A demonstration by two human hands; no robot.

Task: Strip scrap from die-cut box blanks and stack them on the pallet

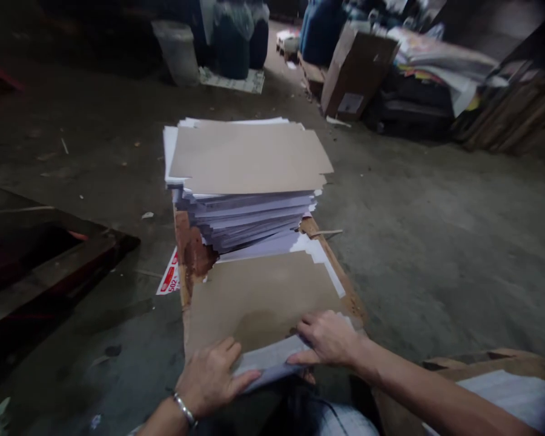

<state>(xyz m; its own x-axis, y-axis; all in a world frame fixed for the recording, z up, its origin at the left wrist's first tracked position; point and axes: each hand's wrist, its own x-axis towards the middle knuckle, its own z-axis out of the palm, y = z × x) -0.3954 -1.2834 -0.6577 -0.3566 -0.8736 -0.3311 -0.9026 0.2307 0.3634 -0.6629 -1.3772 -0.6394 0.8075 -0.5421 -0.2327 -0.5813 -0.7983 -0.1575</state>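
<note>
Left hand (211,378) and right hand (327,339) half-closed, fingers curled over the near edge of a kraft board sheet (258,303), gripping it above a pale paper layer (267,363). One metal chain bracelet (184,409) on the left wrist. Sheet lies on a torn cardboard base (189,254), just before one tall, uneven stack of white paper sheets (243,209) capped by a second kraft sheet (247,157). Floor: dim, rough grey concrete (413,242), flecked with debris. Nearby: one red-and-white label (169,275), one dark wooden pallet (49,260). Farther off: one grey bucket (177,51), two blue drums (231,48), one leaning carton (356,69).
</note>
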